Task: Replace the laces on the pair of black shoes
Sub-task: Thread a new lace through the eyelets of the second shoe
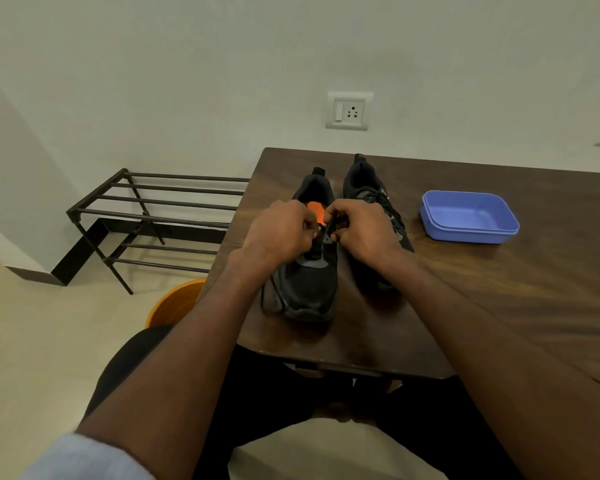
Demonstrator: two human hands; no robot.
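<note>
Left grip (pixel 278 233): fingers curled, pinching the lace (pixel 328 233) at the near shoe's eyelets.
Right grip (pixel 359 230): fingers curled, pinching the same lace.
Near shoe (pixel 307 289): on the counter (pixel 499 289), orange insole showing.
Far shoe (pixel 368 188): just beside it, laced.
Box (pixel 468 216): blue, right of the shoes.

Dim, even indoor light with a greenish cast; soft shadows under the desk (pixel 499 289); slight blur throughout; wide-angle bending at the edges.
</note>
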